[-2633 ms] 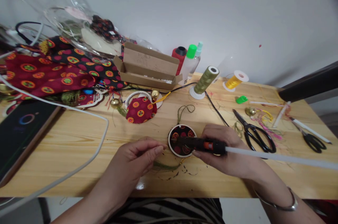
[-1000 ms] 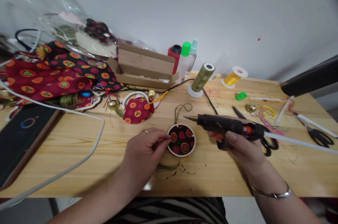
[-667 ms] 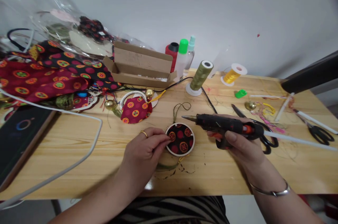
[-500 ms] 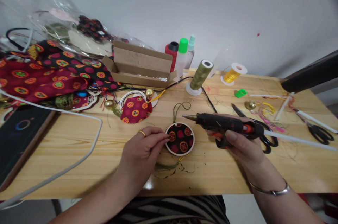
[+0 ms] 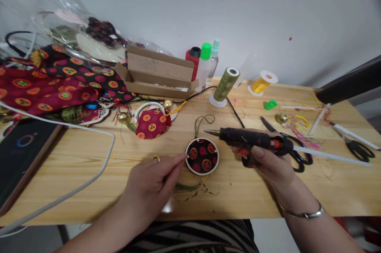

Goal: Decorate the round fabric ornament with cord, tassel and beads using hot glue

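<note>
A round pendant (image 5: pixel 203 157) with a white rim and black patterned fabric lies flat on the table. It has a green cord loop (image 5: pixel 200 123) at the top, a green tassel (image 5: pixel 189 186) below, and tiny pale dots near its rim. My left hand (image 5: pixel 159 175) is pinched at the pendant's left rim; a tiny pale speck shows by the fingertips, but what they hold is hidden. My right hand (image 5: pixel 272 161) grips a black hot glue gun (image 5: pixel 248 138) with a white glue stick (image 5: pixel 330 155) in its back. The gun's nozzle points left, above the pendant's upper right.
An open cardboard box (image 5: pixel 159 72) holds small white beads. Around it are patterned cloth (image 5: pixel 44 86), a green thread spool (image 5: pixel 226 85), a yellow spool (image 5: pixel 264 82), bottles and a red patterned pouch (image 5: pixel 151 124). Black scissors (image 5: pixel 297 143) lie right; a white cable (image 5: pixel 98 169) crosses left.
My left hand has shifted slightly left and its fingertips have drawn back to the pendant's edge. The glue gun has stayed nearly in place.
</note>
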Available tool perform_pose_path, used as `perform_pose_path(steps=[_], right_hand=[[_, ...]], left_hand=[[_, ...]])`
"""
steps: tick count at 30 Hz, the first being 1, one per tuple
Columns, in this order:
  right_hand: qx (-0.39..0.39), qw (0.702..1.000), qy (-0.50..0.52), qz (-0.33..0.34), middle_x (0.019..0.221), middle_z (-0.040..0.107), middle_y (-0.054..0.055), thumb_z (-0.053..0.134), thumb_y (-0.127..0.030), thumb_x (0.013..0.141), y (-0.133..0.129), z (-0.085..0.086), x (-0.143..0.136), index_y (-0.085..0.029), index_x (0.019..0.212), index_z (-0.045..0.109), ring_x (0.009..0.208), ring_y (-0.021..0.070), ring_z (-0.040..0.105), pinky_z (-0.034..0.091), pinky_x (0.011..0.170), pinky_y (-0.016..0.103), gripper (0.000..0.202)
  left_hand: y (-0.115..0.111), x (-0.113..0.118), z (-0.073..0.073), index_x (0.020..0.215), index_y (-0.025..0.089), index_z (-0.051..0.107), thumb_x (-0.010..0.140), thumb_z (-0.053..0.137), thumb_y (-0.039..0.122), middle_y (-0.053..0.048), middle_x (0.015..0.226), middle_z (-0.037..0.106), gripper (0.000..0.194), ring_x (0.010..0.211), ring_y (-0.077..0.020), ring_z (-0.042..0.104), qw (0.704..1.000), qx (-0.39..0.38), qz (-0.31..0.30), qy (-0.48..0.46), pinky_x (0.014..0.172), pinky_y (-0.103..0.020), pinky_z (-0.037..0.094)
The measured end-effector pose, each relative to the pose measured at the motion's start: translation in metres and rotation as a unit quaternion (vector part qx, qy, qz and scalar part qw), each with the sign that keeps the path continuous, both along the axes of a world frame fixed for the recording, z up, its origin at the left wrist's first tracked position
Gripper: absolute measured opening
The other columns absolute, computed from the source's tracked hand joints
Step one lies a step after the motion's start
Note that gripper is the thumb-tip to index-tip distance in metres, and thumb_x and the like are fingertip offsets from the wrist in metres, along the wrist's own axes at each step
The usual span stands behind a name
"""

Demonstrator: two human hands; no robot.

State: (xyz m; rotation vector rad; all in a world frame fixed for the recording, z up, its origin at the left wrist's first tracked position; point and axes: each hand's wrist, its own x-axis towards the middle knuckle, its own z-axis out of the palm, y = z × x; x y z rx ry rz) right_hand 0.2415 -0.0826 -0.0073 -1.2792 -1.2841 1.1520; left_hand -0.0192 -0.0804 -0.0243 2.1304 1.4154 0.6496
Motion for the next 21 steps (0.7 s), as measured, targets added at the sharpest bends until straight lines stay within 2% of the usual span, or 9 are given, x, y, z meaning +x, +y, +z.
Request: perform_pose_path(steps=[3,7,10,13,18,21], right_hand=[[-0.005,1.0,0.014,0.0,0.067,0.066,0.006,0.07,-0.062,0.067,0.0016,0.0009,-0.0012,-0.022,0.069,0.07,0.052,0.0178,0.055,0.043,0.043,0.03,0.04],[0.0,1.0,0.028,0.008,0.068,0.066,0.005,0.072,-0.055,0.069,0.0014,-0.0004,0.0004,-0.023,0.07,0.071,0.054,0.0185,0.057,0.045,0.046,0.031,0.032],[0.001,0.999,0.035,0.012,0.071,0.067,0.005,0.072,-0.053,0.071,0.0008,-0.0012,0.001,-0.024,0.071,0.071,0.057,0.0197,0.06,0.046,0.047,0.032,0.029],[-0.008,0.999,0.044,0.007,0.071,0.068,0.005,0.073,-0.052,0.07,0.0007,-0.0017,0.0009,-0.023,0.072,0.072,0.055,0.0192,0.06,0.047,0.046,0.032,0.029],[-0.006,0.999,0.035,0.008,0.069,0.068,0.007,0.073,-0.056,0.069,0.0009,-0.004,0.0027,-0.021,0.072,0.071,0.055,0.0195,0.061,0.048,0.046,0.031,0.035],[-0.008,0.999,-0.025,0.035,0.072,0.069,0.009,0.065,-0.062,0.074,0.0007,-0.0059,0.0056,-0.019,0.079,0.07,0.056,0.0202,0.062,0.05,0.047,0.032,0.044]], left_hand=[[-0.004,-0.0079,-0.0073,0.109,0.026,0.07,0.087,0.048,0.02,0.002,0.069,0.075,0.032,0.055,-0.0139,0.067,0.991,0.1,-0.054,0.078,0.052,-0.022,0.046],[-0.0058,-0.011,-0.0083,0.113,0.024,0.068,0.087,0.043,0.014,0.0,0.073,0.077,0.037,0.05,-0.0143,0.065,0.962,0.182,-0.106,0.175,0.047,-0.025,0.042],[-0.0066,-0.0096,-0.0076,0.115,0.027,0.068,0.087,0.04,0.013,0.001,0.063,0.073,0.042,0.046,-0.0156,0.063,0.945,0.191,-0.114,0.239,0.045,-0.026,0.037],[-0.0068,-0.0081,-0.008,0.115,0.029,0.069,0.086,0.04,0.015,0.002,0.048,0.063,0.043,0.04,-0.0163,0.058,0.936,0.195,-0.109,0.273,0.043,-0.027,0.032],[-0.0052,-0.0065,-0.0081,0.116,0.03,0.068,0.084,0.041,0.012,0.001,0.05,0.065,0.046,0.042,-0.0171,0.059,0.941,0.166,-0.107,0.274,0.044,-0.027,0.032],[-0.0049,-0.0061,-0.0081,0.117,0.03,0.068,0.083,0.043,0.012,0.0,0.053,0.067,0.046,0.043,-0.0178,0.06,0.943,0.159,-0.106,0.271,0.043,-0.028,0.032]])
